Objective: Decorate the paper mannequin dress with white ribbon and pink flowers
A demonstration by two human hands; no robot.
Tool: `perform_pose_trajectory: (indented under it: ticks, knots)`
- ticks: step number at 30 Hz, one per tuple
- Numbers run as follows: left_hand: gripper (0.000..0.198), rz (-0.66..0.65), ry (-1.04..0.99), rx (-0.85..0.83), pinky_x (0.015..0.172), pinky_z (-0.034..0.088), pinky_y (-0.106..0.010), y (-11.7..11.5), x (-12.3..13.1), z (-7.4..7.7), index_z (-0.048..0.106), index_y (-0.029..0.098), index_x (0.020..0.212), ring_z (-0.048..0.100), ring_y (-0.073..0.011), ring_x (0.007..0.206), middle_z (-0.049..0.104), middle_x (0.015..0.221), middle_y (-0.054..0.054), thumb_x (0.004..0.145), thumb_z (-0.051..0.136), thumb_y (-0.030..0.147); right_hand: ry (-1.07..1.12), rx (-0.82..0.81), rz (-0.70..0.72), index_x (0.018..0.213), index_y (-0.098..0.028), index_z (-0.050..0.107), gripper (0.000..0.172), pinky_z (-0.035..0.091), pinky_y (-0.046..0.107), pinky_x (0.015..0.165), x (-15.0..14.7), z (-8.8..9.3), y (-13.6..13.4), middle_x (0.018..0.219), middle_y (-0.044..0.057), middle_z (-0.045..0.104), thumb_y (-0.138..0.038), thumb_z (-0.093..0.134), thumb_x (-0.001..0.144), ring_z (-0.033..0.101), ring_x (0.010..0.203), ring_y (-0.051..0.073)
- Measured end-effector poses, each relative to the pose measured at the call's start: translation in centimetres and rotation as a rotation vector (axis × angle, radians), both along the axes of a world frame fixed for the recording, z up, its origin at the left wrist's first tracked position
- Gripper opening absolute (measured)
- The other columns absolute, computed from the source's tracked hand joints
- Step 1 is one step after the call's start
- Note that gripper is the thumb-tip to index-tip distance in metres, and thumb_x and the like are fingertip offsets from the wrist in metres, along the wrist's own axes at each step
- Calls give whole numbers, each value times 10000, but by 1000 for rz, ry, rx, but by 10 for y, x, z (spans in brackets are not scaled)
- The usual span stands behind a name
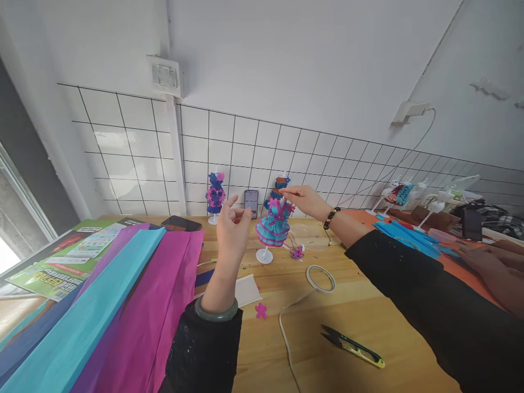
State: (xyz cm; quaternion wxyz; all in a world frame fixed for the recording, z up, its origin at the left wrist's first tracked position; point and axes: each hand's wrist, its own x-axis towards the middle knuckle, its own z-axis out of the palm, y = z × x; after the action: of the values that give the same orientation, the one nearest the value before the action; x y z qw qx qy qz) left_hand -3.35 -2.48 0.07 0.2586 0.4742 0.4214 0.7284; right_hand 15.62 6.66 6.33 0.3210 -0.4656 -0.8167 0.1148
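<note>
A small dress form [273, 226] in a ruffled turquoise and pink dress stands on a white round base. My right hand [305, 201] is over its top right side, fingertips pinched together; what they hold, if anything, is too small to make out. Left of the dress, my left hand [235, 224] is raised with its fingers apart and nothing visible between them. A pink paper flower [261, 311] lies on the wooden table, near a white card [247, 290]. A roll of tape [320, 279] lies to the right.
Yellow-handled snips [354, 347] lie at the front. Crepe paper sheets [155, 295] cover the left side. Behind stand a blue-pink dress form [215, 196], another form [280, 185] and a phone [251, 203]. Another person's hands [487, 259] are at the right, near blue material [409, 237].
</note>
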Motion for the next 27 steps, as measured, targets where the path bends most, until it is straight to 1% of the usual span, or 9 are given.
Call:
perform_pose_trajectory:
  ticks: [8,11,13,14,17,19,21,24,27]
  knots:
    - [500,7,23,-9,775,437,-292,0,-1,-2,459,171,1217,596,-127,756,644,752,-14,750,586,295,54,-10,-4,1082,-114,639,379,474,304,767,4,-2,-3,944,84,678,-337,492,812,604,849,187]
    - [486,1,40,-18,703,437,-270,-1,-1,-2,463,181,1211,569,-114,652,599,637,21,764,577,335,115,0,-9,1093,-121,629,389,471,310,765,5,-1,-6,951,83,673,-345,507,799,601,847,188]
    - [412,-15,36,-26,614,428,-248,-2,-1,-1,516,184,1138,524,-105,539,526,520,50,781,554,384,191,53,-34,1105,-134,618,396,469,307,750,10,0,-9,948,76,665,-351,510,792,591,840,180]
    - [364,-20,29,-33,564,415,-237,-3,-1,-1,552,185,1068,490,-100,485,481,474,62,784,544,412,236,92,-57,1107,-140,614,399,468,304,733,15,0,-11,930,71,660,-357,506,790,583,821,173]
    - [306,-19,35,-64,462,361,-219,-5,0,1,590,188,787,406,-89,389,389,392,70,780,520,486,347,176,-159,1121,-150,595,426,454,281,628,38,-8,-17,790,38,622,-388,508,779,537,678,135]
    - [372,-39,78,-96,430,333,-219,-7,2,2,546,191,631,378,-90,357,361,354,63,789,481,522,369,171,-234,1135,-154,579,469,426,258,555,60,-23,-23,694,5,570,-413,554,745,485,589,114]
    - [450,-76,159,-133,413,310,-223,-9,5,2,488,193,525,366,-92,341,348,330,52,801,438,544,372,102,-242,1123,-154,579,492,412,249,523,80,-47,-31,636,-15,526,-443,574,725,465,557,110]
    - [501,-127,327,-181,418,287,-226,-10,12,0,441,192,456,373,-96,350,370,340,37,803,424,553,470,-44,-259,1058,-130,596,501,391,254,481,105,-93,-47,567,-28,476,-507,535,734,442,496,110]
    - [534,-174,514,-210,427,257,-233,-9,20,-5,422,193,417,372,-105,365,377,353,26,815,398,550,528,-219,-289,1015,-134,604,506,331,256,422,119,-138,-65,451,-66,371,-546,487,746,365,409,112]
